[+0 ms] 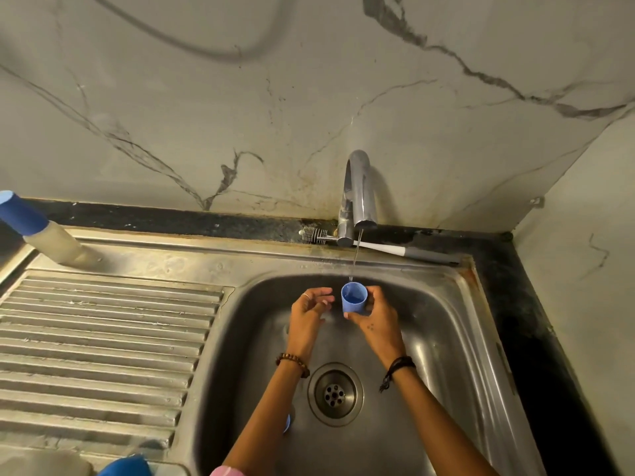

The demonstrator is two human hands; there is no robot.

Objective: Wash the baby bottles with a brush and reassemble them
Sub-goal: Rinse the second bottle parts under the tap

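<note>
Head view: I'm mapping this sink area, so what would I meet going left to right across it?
Baby bottle standing at the far left, ribbed draining board, left hand, blue cap under the tap's stream, right hand, grey brush handle on the ledge.

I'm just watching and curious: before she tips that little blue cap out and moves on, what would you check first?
1. Right hand grips the blue cap firmly: ok.
2. Water stream from the tap lands in the cap: ok.
3. Left hand free, holding nothing: ok.
4. Brush within reach behind the tap: ok.
5. Drain unblocked: ok.
6. Cap's inside clean: cannot tell.
</note>
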